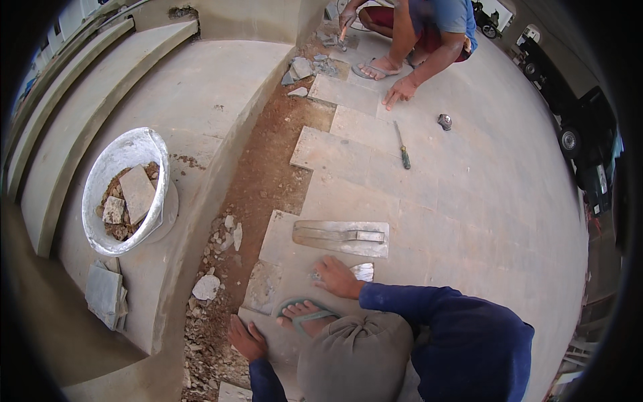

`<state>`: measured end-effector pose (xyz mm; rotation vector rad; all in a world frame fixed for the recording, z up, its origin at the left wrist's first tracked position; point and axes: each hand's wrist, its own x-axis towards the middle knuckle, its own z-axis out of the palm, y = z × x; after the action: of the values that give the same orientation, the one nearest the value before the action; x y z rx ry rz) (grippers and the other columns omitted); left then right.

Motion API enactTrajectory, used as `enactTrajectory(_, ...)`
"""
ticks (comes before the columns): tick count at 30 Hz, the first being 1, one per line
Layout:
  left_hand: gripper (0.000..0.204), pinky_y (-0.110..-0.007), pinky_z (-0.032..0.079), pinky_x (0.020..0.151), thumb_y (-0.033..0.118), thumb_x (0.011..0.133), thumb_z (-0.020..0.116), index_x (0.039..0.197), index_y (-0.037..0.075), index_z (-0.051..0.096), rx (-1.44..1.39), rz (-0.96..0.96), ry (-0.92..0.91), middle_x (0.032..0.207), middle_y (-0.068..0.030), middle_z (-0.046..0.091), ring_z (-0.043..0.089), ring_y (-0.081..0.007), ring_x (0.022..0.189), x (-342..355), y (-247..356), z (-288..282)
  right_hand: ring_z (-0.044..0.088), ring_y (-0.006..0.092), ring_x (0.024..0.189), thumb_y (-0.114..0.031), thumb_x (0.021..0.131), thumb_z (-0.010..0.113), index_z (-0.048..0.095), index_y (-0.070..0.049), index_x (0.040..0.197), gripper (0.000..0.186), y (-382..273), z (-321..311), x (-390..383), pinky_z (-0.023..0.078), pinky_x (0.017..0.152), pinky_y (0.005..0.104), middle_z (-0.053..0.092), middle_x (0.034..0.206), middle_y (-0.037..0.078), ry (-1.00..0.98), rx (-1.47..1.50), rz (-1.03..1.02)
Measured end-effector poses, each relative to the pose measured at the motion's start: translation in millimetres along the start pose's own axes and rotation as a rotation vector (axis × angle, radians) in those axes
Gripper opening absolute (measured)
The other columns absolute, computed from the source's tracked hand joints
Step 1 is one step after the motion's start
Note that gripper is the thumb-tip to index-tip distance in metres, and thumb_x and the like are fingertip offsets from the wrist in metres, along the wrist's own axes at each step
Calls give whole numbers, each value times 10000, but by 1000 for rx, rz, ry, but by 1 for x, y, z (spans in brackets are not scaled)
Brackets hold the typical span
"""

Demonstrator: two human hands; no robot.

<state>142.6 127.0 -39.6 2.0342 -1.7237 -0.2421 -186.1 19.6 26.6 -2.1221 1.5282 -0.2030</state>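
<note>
Along the dirt trench, the left hand, fingers parted, is touching an edge tile and the spread-fingered right hand is resting near the float, seemingly steadying, next calling for even pressure.

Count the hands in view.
4: your left hand at the paving edge, right hand near the metal trowel; the co-worker's raised hand holding a hammer-like tool, lower hand on paving.
</note>
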Motion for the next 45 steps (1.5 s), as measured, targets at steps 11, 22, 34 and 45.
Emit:
enactTrajectory(11,464,-540,371,972,256,949,545,1320,-24,529,23,-94,18,1159,-287,579,512,-489,1065,-14,-12,-13,598,400,972,-376,928,640,574,-51,1159,404,-31,-47,10,480,815,474,583,1086,175,176,230,-25)
enactTrajectory(22,382,-522,404,961,256,960,567,1222,-22,595,50,-290,30,1109,-284,607,532,-466,1076,-42,-41,-38,605,322,719,-383,902,690,579,-7,984,401,-123,-85,88,480,669,398,602,741,169,82,626,-188)
enactTrajectory(34,349,-475,456,885,55,856,616,1204,33,635,159,-777,404,1002,-218,609,575,-364,1000,-80,-43,-31,483,147,609,-593,916,586,550,-30,747,588,-204,-24,136,402,576,355,487,610,68,42,1041,-474)
enactTrajectory(45,230,-341,530,771,138,929,637,1113,15,696,-237,-988,774,940,-138,730,703,-228,839,-48,-38,-49,446,93,472,-317,950,486,488,-44,647,408,-238,11,187,355,454,251,487,554,23,-108,1353,-453)
